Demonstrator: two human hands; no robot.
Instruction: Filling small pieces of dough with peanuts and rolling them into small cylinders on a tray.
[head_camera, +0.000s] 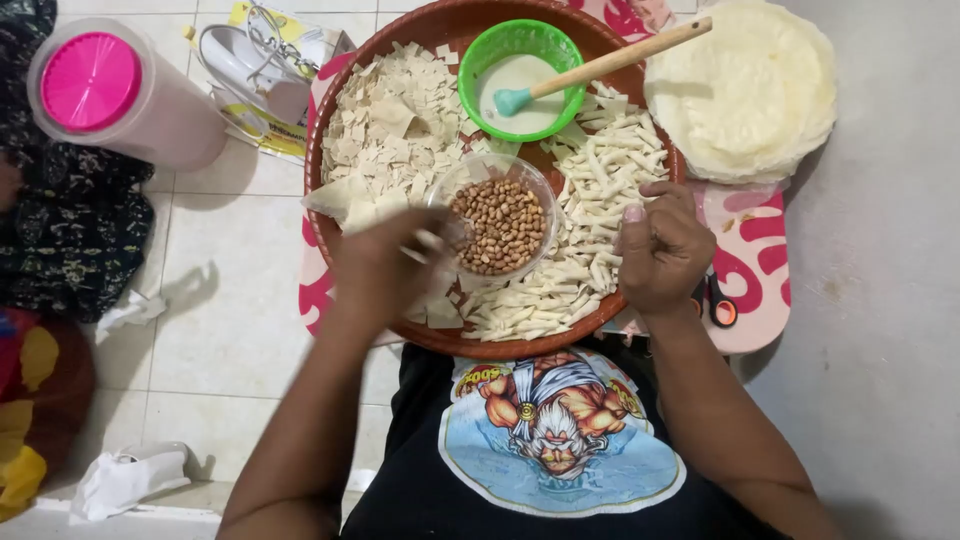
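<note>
Your left hand (385, 268) was blurred, its grip curled over a small pale square of dough wrapper (432, 245) at the near rim of the clear plastic bowl of brown peanuts (497, 222); whether the fingers truly pinched the wrapper I could not tell. Your right hand (660, 250) was clenched into a loose fist, thumb on top, and what it enclosed was hidden. It rested just beside the heap of thin rolled pale dough sticks (590, 230) on the right half of the round brown tray (330, 120). The peanut bowl sat in the middle of that tray. On the left half lay a pile of cut square wrappers (385, 125). At the far side stood a green plastic bowl of whitish paste (520, 75), with a teal-tipped wooden-handled brush (600, 68) resting in it. Beyond the tray to the right lay a stack of round pale wrappers (745, 85). On the tiled floor (220, 330) to the left stood a clear jar with a pink lid (95, 85)
</note>
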